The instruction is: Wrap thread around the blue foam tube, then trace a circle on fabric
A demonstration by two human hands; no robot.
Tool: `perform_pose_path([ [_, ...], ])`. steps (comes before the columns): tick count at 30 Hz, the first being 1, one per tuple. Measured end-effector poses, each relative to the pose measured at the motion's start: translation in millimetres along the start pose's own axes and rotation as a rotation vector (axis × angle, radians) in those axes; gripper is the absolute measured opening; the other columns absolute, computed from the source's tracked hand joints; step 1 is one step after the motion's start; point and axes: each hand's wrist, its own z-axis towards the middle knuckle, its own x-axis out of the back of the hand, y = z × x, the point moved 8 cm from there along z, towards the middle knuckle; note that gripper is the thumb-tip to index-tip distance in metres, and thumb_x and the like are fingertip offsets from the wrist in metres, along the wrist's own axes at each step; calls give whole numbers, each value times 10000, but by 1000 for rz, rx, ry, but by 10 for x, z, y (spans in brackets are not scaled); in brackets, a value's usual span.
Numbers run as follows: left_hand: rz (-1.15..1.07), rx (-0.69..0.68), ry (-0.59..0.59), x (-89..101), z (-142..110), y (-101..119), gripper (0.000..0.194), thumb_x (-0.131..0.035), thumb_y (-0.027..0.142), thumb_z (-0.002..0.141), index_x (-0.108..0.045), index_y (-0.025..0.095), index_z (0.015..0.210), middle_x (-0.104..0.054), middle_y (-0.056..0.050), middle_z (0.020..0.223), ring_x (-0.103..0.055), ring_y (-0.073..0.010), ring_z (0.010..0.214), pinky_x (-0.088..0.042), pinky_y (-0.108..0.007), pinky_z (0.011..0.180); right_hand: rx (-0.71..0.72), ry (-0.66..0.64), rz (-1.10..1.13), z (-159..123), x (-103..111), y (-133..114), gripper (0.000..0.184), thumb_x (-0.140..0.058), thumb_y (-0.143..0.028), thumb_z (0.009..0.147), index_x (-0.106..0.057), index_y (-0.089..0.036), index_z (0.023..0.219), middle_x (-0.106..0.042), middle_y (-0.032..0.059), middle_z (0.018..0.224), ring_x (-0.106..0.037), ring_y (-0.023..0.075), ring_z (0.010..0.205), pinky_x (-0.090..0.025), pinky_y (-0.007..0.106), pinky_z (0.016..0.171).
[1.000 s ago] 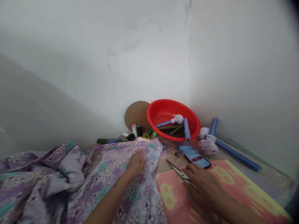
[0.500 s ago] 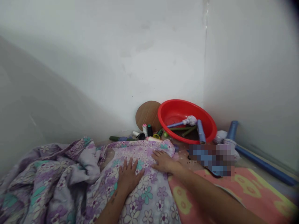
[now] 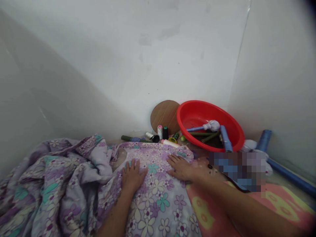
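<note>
Flat and loose, my left hand [image 3: 133,177] rests with fingers spread on the flowered cloth [image 3: 163,200], which fills the lower left and lower centre of the frame. My right hand [image 3: 181,168], also unclenched, lies on it near its far right corner. Spools [image 3: 165,133] sit just beyond its far edge; a red basin [image 3: 179,119] leans right of centre.

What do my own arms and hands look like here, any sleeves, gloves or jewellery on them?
The left hand and right hand are bare: no gloves, rings or bracelets visible. The left forearm and right forearm show no sleeves. Fine markings are too dim to make out.
</note>
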Motion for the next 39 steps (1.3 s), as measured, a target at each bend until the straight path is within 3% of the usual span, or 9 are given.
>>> perform_pose_path([
  [3,-6,26,-34,-79,14,-63,713,-152,634,751,-261,206,1311,-193,-88,1397,-144,-348,1247,-136,-513,953,-23,31,-2,76,116,-158,590,-384,-459,778,-373,-112,1255,-298,174,1331,-269,304,1208,-213,455,951],
  [10,22,28,28,-5,-21,-4,691,-177,615,753,-311,202,1291,-263,-97,1372,-189,-362,1228,-149,-554,924,63,95,23,27,-114,-597,563,-246,-478,836,-254,-189,1318,-143,90,1403,-70,273,1274,-62,437,1004],
  [14,29,43,9,27,-16,0,666,-205,598,751,-317,219,1287,-262,-92,1373,-188,-372,1225,-151,-589,903,98,48,-28,85,-48,-604,567,-369,-489,782,-358,-193,1266,-258,112,1362,-213,305,1232,-186,436,966],
  [17,16,42,6,44,-12,4,635,-216,585,757,-308,250,1289,-233,-63,1387,-179,-377,1226,-167,-598,893,107,69,-82,262,286,-575,426,-406,-406,783,-516,-163,1115,-453,124,1224,-446,270,1067,-318,388,881],
  [19,-9,27,24,53,-12,14,625,-206,578,766,-282,261,1299,-198,-43,1399,-159,-365,1238,-172,-586,904,85,166,-120,419,629,-505,369,-387,-353,806,-525,-159,1088,-505,110,1160,-477,236,1027,-341,351,861],
  [23,-16,-18,5,-16,0,47,652,-226,594,754,-305,238,1294,-240,-49,1383,-144,-334,1252,-126,-542,955,-13,313,-256,766,1259,-202,329,-411,-319,803,-516,-181,1083,-484,82,1170,-489,203,1005,-358,297,838],
  [27,-24,-6,-47,-96,32,36,669,-239,610,736,-303,247,1294,-218,-43,1389,-108,-338,1259,-87,-559,959,-105,403,-297,1114,1703,158,385,-333,-261,835,-403,-145,1195,-331,122,1295,-462,242,1034,-356,348,831],
  [35,-55,32,-134,-213,72,8,712,-221,647,712,-251,263,1311,-125,-25,1406,-35,-337,1266,-35,-596,948,-93,428,-449,1795,2136,318,517,-358,-114,791,-242,-178,1291,-97,94,1404,-477,252,1008,-365,350,804],
  [39,-63,30,-145,-238,74,9,707,-224,644,714,-240,268,1312,-112,-21,1408,-14,-335,1267,-24,-598,947,-46,387,-545,1989,2200,283,456,-336,-59,797,-337,-172,1239,-296,128,1317,-499,217,978,-394,301,742],
])
